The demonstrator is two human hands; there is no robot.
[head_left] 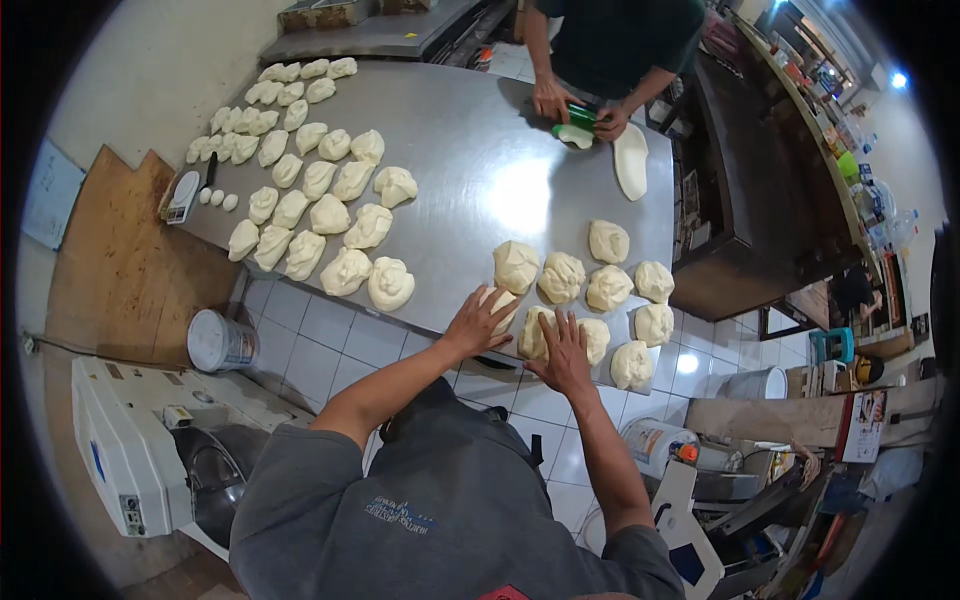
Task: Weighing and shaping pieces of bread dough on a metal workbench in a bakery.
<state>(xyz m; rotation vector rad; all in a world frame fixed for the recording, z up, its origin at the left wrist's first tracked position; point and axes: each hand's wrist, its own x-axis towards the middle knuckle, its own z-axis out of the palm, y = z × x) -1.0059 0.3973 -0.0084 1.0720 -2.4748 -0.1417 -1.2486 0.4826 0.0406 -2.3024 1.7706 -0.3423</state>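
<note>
Both my hands are over the near edge of the metal table [450, 190]. My left hand [472, 324] rests with spread fingers on a pale dough lump [506, 312], partly covering it. Beside it, my right hand [563, 356] lies with fingers stretched out over another dough lump [532, 338]; its fingertips touch the top. Close to the right hand is a further dough lump [596, 340]. Several more lumps sit around them, among them a large one [516, 266] just beyond my left hand and one [631, 365] at the table's near right corner.
Rows of dough pieces [330, 215] cover the table's left side, near a small scale [183, 195]. Across the table a co-worker [625, 45] presses a green cylinder [588, 116] onto dough, beside a flattened dough strip [630, 163]. A mixer [130, 450] stands lower left, a white bucket [218, 341] nearby.
</note>
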